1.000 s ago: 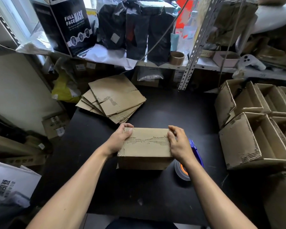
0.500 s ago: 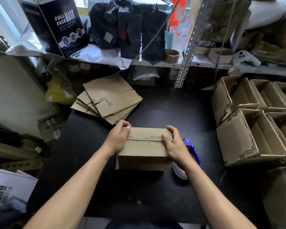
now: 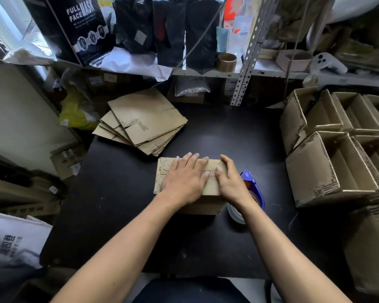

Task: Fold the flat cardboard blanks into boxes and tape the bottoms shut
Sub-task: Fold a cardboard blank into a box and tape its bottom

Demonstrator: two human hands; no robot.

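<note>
Folded brown corrugated box (image 3: 162,171), bottom flaps closed upward, on black table (image 3: 239,132). Fanned stack of flat cardboard blanks (image 3: 140,121) behind-left. Blue tape dispenser (image 3: 253,186) just right of box. Finished open boxes (image 3: 328,171) stacked at right.

A single view was available, taken from a wide-angle camera worn on the person's head. It faced forward and steeply down onto the black table (image 3: 239,136), close enough that both forearms entered from the bottom edge and the left hand (image 3: 185,179) and right hand (image 3: 230,182) sat near frame centre. The shelf (image 3: 271,72) occupied the upper band. Straight lines bowed toward the edges. No second view existed to share coverage.
</note>
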